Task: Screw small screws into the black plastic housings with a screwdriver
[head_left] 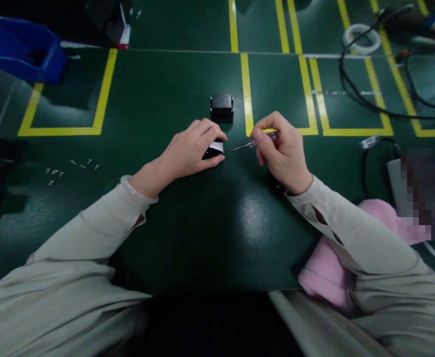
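My left hand [192, 150] is closed over a small black part with a white face [214, 148], pressing it to the green table [187, 233]. My right hand [282, 151] pinches a thin screwdriver [252, 144] with a purple handle. Its metal tip points left and touches the small part. A second black boxy part [221, 107] stands just beyond my left hand, free of both hands.
Several small screws [72, 166] lie scattered at the left. A blue bin [22, 49] sits far left at the back. Black cables [373, 99] and a roll of white tape [362, 38] lie at the right back. Pink cloth [332, 277] rests by my right elbow.
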Tool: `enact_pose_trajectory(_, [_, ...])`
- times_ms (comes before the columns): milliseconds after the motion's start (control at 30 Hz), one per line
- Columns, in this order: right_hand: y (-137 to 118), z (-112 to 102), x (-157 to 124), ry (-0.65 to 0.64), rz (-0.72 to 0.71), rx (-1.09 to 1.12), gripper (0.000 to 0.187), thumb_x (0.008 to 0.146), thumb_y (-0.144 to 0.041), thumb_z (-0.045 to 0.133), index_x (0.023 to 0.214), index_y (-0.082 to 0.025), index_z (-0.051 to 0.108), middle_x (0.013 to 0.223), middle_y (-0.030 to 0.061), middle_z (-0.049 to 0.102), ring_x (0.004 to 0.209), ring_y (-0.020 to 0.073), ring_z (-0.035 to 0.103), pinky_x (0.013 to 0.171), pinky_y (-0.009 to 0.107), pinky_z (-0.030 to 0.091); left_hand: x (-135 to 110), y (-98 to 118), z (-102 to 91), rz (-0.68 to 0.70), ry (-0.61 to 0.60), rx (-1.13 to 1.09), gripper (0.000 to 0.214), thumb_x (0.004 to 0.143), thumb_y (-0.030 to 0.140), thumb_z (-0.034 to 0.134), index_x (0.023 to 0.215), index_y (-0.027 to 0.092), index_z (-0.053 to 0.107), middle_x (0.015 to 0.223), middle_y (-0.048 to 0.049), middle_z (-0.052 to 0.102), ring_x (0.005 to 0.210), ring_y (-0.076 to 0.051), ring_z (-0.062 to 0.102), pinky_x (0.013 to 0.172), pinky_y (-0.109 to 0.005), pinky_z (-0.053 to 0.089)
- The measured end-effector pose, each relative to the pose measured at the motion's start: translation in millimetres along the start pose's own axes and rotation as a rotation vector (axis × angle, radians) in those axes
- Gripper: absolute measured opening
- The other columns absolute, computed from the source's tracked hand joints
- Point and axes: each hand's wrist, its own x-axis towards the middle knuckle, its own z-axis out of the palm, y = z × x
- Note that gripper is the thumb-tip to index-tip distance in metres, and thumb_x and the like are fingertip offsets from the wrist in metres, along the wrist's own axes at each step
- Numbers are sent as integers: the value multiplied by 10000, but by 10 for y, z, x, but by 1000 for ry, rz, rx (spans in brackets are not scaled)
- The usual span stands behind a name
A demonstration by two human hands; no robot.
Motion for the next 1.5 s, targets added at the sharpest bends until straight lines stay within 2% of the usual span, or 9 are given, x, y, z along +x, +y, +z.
enact_pose_trajectory(167, [22, 5, 1, 17, -9, 33, 233, 1019, -474, 508, 1031, -242, 528, 683, -71, 511, 450, 42, 454, 455, 231, 397, 2, 4, -2, -1, 2, 4, 383, 919, 347, 630, 1261, 194, 549, 1301, -118, 581, 1223, -317, 563, 978, -474, 528])
enact_pose_trajectory(300, [48, 7, 2, 15, -25, 40, 227, 1015, -469, 521, 1088, -254, 509, 673, -77, 511, 448, 42, 453, 451, 227, 398, 2, 4, -3, 0, -3, -3, 393, 921, 350, 629, 1272, 194, 544, 1307, -122, 576, 1231, -322, 559, 986, -486, 522])
enact_pose_trajectory(600, [16, -1, -1, 17, -11, 7, 252, 1017, -493, 505, 991, -244, 532, 707, -58, 551, 456, 38, 461, 460, 228, 415, -1, -1, 0, 11, 5, 16, 392, 924, 359, 627, 1265, 185, 546, 1301, -122, 583, 1203, -315, 571, 939, -461, 543])
enact_pose_trajectory(800, [57, 3, 2, 14, -23, 26, 228, 1016, -470, 518, 1094, -256, 515, 688, -70, 522, 454, 46, 454, 445, 227, 403, -2, -3, 2, 5, 2, 0, 387, 923, 346, 626, 1268, 189, 544, 1308, -122, 577, 1227, -315, 558, 1010, -497, 512])
enact_pose_trajectory(1033, [-3, -1, 4, 6, -1, -1, 251, 1019, -492, 501, 990, -244, 522, 657, -73, 509, 458, 45, 448, 456, 232, 389, -4, 0, 6, 5, 6, -5, 380, 928, 355, 622, 1264, 197, 546, 1305, -116, 577, 1232, -313, 557, 988, -473, 522])
enact_pose_trajectory(1267, [17, 0, 1, 4, 1, 15, 240, 1022, -487, 497, 1048, -249, 510, 661, -76, 510, 459, 52, 444, 463, 240, 399, -5, -2, -1, 10, 5, 17, 384, 927, 356, 622, 1264, 191, 542, 1304, -118, 582, 1208, -309, 568, 968, -468, 535])
enact_pose_trajectory(1500, [8, 0, 3, 2, 26, 10, 275, 1007, -533, 498, 1002, -258, 520, 712, -50, 553, 488, 69, 460, 472, 257, 428, -3, 0, 0, 4, 2, 9, 389, 927, 362, 615, 1271, 193, 551, 1307, -122, 581, 1211, -313, 564, 967, -475, 533])
